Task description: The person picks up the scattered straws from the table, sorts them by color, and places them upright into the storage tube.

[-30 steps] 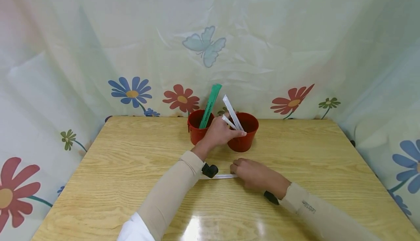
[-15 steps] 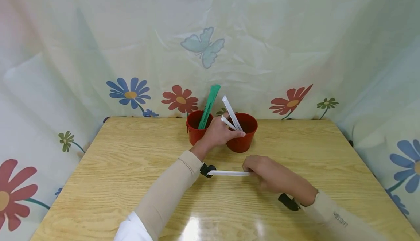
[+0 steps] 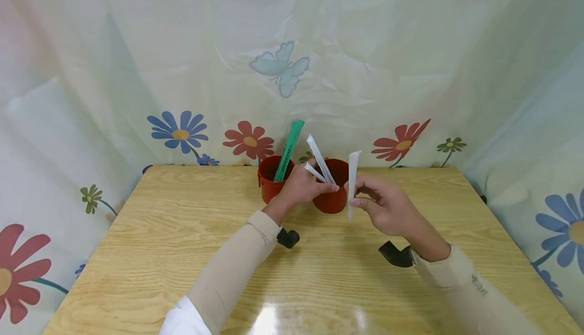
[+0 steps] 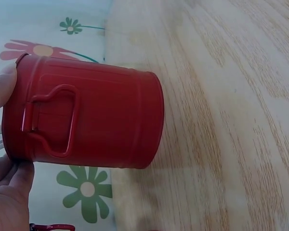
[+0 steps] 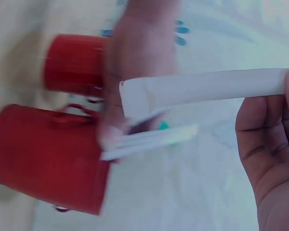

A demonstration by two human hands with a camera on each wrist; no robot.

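My left hand (image 3: 300,185) grips the rim of the right red bucket (image 3: 329,204), thumb at the front. In the left wrist view that bucket (image 4: 103,113), with its side handle, stands on the table. Two white paper-wrapped straws (image 3: 321,158) lean in it, their lower ends hidden. My right hand (image 3: 393,206) pinches another white paper-wrapped straw (image 3: 354,169) between thumb and fingers. It is nearly upright, just right of the bucket and in front of its rim. The right wrist view shows this straw (image 5: 207,86) running from the fingertips across the left hand.
A second red bucket (image 3: 269,189) stands close on the left, holding green wrapped straws (image 3: 289,148). Behind the wooden table (image 3: 191,213) hangs a flowered curtain (image 3: 337,91). Black wrist cameras sit under both forearms.
My right hand has lifted the white straw off the table, turned it from flat to upright, and brought it up beside the right bucket. The left hand keeps its grip on the rim.
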